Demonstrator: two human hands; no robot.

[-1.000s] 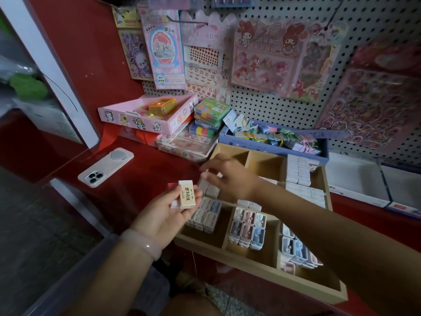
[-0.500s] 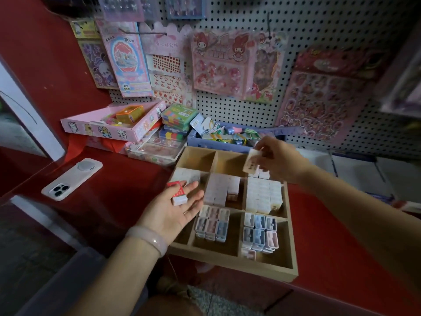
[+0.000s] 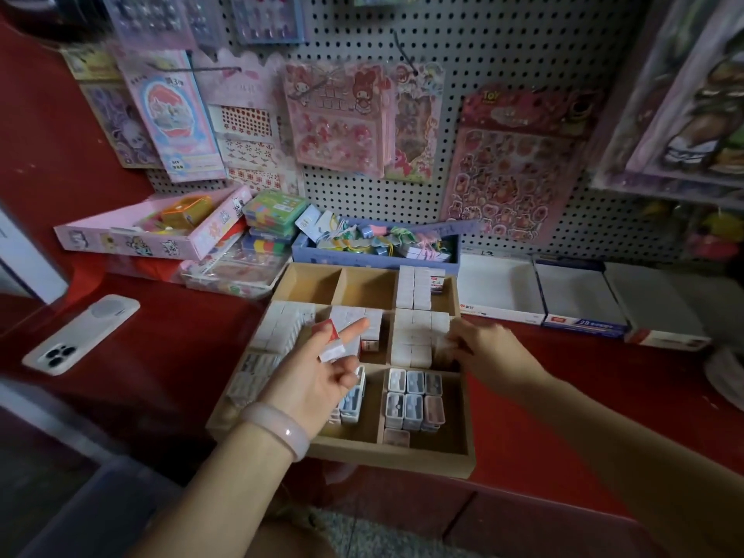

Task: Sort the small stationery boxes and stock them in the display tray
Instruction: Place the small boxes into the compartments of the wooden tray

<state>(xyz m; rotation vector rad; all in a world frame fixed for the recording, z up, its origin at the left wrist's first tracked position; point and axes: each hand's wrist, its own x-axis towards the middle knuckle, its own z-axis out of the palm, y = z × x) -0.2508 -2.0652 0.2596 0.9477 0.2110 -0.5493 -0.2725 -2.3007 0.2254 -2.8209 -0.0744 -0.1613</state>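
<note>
Two hands over the tray (image 3: 386, 461): your left hand (image 3: 318, 376) pinches a small box (image 3: 331, 343); your right hand (image 3: 489, 352), blurred, fingers curled onto white boxes (image 3: 414, 336) at its right edge.

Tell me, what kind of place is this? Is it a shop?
Probably a stationery or toy shop. Sticker packs hang on a pegboard, and a wooden tray on the red counter holds rows of small boxes laid out for sale.

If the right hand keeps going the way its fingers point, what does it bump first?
Probably the white boxes in the tray's middle-right compartment; the right hand's fingers already look nearly touching them, though blur hides contact.
</note>
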